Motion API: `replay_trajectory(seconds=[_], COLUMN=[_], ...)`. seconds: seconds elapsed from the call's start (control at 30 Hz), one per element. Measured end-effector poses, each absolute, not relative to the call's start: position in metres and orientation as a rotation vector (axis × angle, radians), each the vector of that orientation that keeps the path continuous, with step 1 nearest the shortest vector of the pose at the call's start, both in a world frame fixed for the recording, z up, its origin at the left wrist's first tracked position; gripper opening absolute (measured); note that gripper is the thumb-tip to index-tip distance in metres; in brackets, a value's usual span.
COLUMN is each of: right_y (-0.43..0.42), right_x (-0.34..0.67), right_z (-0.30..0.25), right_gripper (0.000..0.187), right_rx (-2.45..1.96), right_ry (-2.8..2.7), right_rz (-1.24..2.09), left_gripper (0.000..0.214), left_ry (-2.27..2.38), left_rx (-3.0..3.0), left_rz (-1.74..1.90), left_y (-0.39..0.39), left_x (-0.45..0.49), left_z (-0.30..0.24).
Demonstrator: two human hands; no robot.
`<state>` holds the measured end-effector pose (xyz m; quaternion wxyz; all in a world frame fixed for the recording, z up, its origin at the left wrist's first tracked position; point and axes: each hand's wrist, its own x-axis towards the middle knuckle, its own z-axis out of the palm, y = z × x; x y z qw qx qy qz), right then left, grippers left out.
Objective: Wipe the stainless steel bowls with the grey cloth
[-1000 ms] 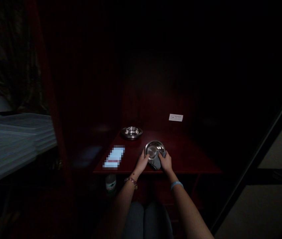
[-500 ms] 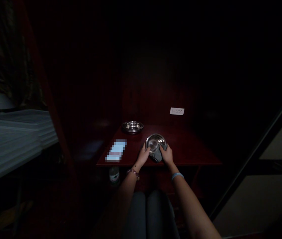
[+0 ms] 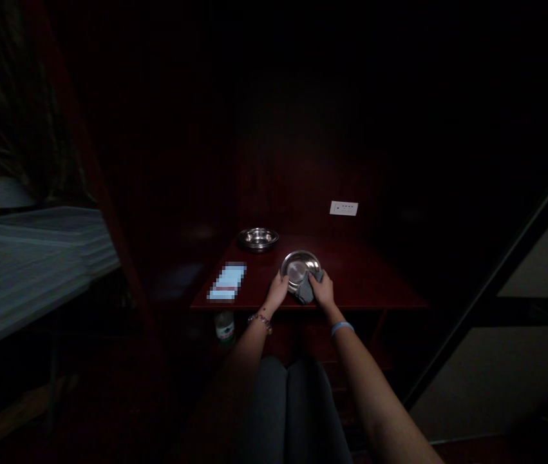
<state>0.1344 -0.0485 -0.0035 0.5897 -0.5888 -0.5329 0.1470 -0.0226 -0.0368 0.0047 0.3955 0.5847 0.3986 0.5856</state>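
Note:
A shiny round metal bowl (image 3: pixel 297 269) is held up over the front of the dark red desk (image 3: pixel 365 283), its hollow side facing me. My left hand (image 3: pixel 276 291) grips the bowl's lower left rim, thumb on the inner side. In my right hand (image 3: pixel 322 290) is a grey cloth (image 3: pixel 305 289), pressed against the bowl's lower right rim and inside. The cloth covers that part of the bowl, and the fingers behind it are hidden. Farther back on the left, a stack of similar metal bowls (image 3: pixel 258 240) rests on the desk.
A phone-like bright, pixelated rectangle (image 3: pixel 228 281) lies at the desk's left. Below that edge stands a bottle (image 3: pixel 225 327). A white socket plate (image 3: pixel 344 208) is on the back wall. Stacked translucent plastic lids or trays (image 3: pixel 37 270) fill the left side.
The whole scene sits slightly higher in view as the head tilts. The bowl now faces me a little more, and the cloth has shifted slightly along its lower right rim.

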Motion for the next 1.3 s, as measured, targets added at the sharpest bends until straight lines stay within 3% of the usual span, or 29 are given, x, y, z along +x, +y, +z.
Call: replay_trajectory(seconds=[0.5,0.97,1.3], right_y=[-0.047,-0.048,-0.047], right_x=[0.134,0.136,0.136], right_z=[-0.004,-0.002,-0.006], right_gripper=[0.028,0.027,0.023], right_rx=[-1.357,-1.378,-1.405], right_ry=[-1.253,-1.148,-1.178], right_rz=[0.332,0.287,0.280], left_gripper=[0.045,0.046,0.042], left_ry=[0.937,0.773,0.923], left_rx=[1.434,1.489,1.616], left_rz=[1.468,1.424,1.446], left_y=[-0.051,-0.044,-0.031], left_x=[-0.026,-0.024,-0.025], left_z=[0.025,0.012,-0.001])
